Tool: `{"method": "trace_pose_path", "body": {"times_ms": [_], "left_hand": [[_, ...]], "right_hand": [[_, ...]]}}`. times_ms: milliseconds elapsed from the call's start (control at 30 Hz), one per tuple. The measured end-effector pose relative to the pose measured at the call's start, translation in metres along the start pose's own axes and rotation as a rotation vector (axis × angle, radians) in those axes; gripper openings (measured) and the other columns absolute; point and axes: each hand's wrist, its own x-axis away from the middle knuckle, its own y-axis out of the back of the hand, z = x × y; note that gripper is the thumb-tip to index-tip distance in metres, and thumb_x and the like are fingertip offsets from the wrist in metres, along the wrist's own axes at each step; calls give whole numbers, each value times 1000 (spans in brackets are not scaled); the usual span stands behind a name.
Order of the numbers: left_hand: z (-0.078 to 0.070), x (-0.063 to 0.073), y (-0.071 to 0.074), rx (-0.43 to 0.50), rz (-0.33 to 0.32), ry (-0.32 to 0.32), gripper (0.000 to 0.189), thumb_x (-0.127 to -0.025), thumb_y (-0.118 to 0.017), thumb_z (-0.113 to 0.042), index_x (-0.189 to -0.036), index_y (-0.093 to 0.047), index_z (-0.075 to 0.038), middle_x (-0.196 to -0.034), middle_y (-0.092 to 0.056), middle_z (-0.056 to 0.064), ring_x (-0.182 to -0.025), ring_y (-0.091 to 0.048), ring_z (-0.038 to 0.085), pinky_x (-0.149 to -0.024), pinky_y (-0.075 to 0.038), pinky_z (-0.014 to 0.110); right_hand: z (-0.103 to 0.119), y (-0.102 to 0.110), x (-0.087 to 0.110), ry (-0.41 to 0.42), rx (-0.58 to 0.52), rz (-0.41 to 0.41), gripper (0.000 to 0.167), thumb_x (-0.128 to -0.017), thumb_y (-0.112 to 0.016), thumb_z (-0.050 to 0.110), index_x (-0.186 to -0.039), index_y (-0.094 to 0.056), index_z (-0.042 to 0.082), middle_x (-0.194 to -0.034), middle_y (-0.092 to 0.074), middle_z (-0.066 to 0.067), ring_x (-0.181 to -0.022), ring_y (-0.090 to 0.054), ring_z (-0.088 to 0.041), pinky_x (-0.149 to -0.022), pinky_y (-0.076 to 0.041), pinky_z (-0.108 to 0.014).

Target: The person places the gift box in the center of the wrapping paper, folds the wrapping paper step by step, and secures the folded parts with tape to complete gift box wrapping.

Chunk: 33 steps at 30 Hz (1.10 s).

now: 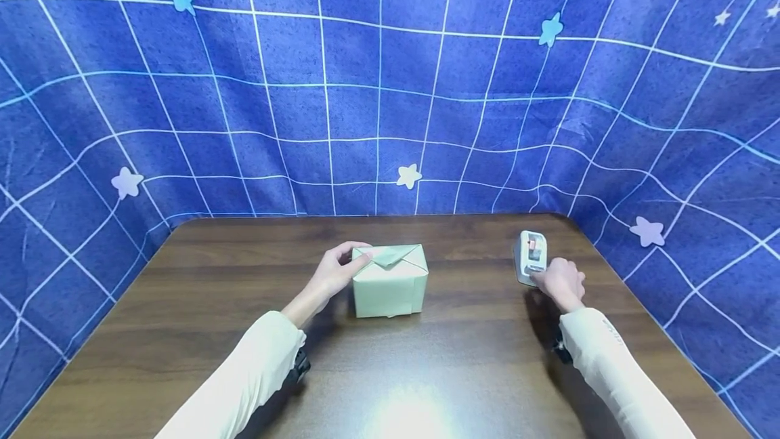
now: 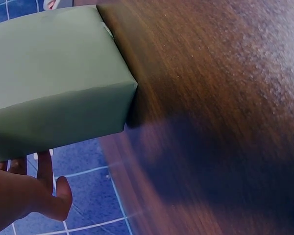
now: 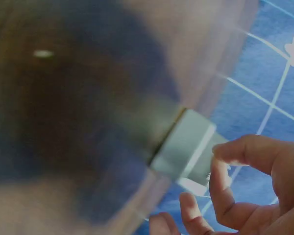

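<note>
A box wrapped in pale green paper (image 1: 390, 293) stands on the brown wooden table, its folded paper end facing up with a pointed flap. My left hand (image 1: 341, 268) holds it at its left side, thumb over the top folds and other fingers toward the back. In the left wrist view, fingertips (image 2: 45, 169) touch the edge of the wrapped box (image 2: 63, 58). Farther right, a white tape dispenser (image 1: 531, 257) sits on the table. At its near end my right hand (image 1: 562, 283) pinches with thumb and forefinger; the tape between them barely shows (image 3: 218, 152).
The wooden table (image 1: 231, 276) ends at a blue curtain (image 1: 353, 114) with white grid lines and stars, which also hangs along both sides. A bright glare lies on the table's near part. Dark wrist devices (image 1: 298, 364) sit under the white sleeves.
</note>
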Motion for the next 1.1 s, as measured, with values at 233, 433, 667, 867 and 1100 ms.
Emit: {"method": "trace_pose_path", "body": {"times_ms": [233, 433, 667, 867, 1100], "left_hand": [[-2, 1, 2, -14, 5, -9, 32, -86, -63, -29, -114, -62, -13, -104, -65, 7, -89, -56, 9, -76, -45, 24], [-3, 0, 2, -12, 12, -39, 35, -86, -63, -26, -116, -60, -9, -107, -65, 9, -92, -58, 12, -77, -46, 24], [-13, 7, 2, -54, 16, -116, 33, -87, -61, -20, -116, -59, -5, -111, -64, 15, -93, -61, 17, -78, -48, 25], [-2, -1, 2, -39, 34, -170, 32, -85, -64, -24, -114, -62, -9, -111, -65, 9, -87, -61, 13, -72, -50, 24], [-4, -1, 4, -41, 61, -213, 23, -86, -64, -23, -106, -67, -13, -112, -65, 5, -80, -59, 7, -65, -47, 19]], "right_hand": [[25, 4, 9, 171, -70, -144, 20, -73, -53, 21, -70, -59, 2, -90, -59, -25, -86, -55, -45, -61, -45, -46], [56, 3, 25, 386, -229, -190, 18, -77, -56, 11, -86, -64, -4, -88, -66, -22, -83, -60, -35, -76, -45, -41], [87, -9, 39, 489, -335, -154, 14, -78, -58, 6, -87, -62, -3, -85, -66, -20, -78, -60, -28, -76, -42, -31], [109, -18, 54, 543, -380, -92, 11, -78, -62, 8, -87, -64, 2, -87, -68, -15, -79, -62, -24, -76, -48, -34], [134, -25, 74, 651, -479, -11, 9, -78, -63, 5, -87, -62, 2, -89, -68, -14, -82, -65, -26, -76, -51, -36]]}}
